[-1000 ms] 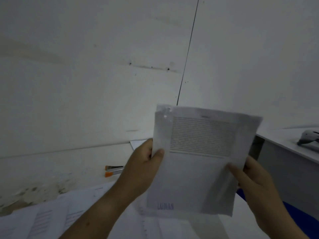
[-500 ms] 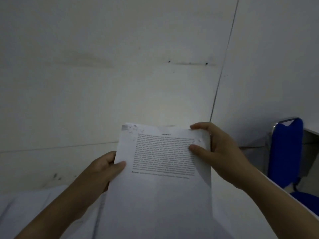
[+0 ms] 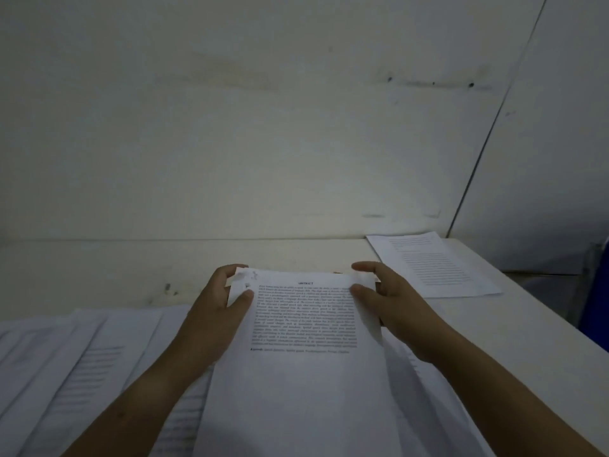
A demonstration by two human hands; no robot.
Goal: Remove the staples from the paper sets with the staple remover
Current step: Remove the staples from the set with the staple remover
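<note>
A white paper set (image 3: 303, 374) headed "ABSTRACT", with a block of printed text, is held low over the table in front of me. My left hand (image 3: 220, 301) pinches its worn top left corner, thumb on the front. My right hand (image 3: 382, 298) pinches the top right corner, thumb on the page and fingers behind. No staple remover is in view, and I cannot make out a staple in the torn corner.
Several printed sheets (image 3: 82, 364) lie fanned across the white table (image 3: 115, 272) at the lower left. Another paper set (image 3: 431, 262) lies at the back right near the wall corner. A blue chair (image 3: 596, 291) stands past the table's right edge.
The paper set has come down from in front of the wall to just above the table. My left hand moved up its edge to the top left corner. The view swung left.
</note>
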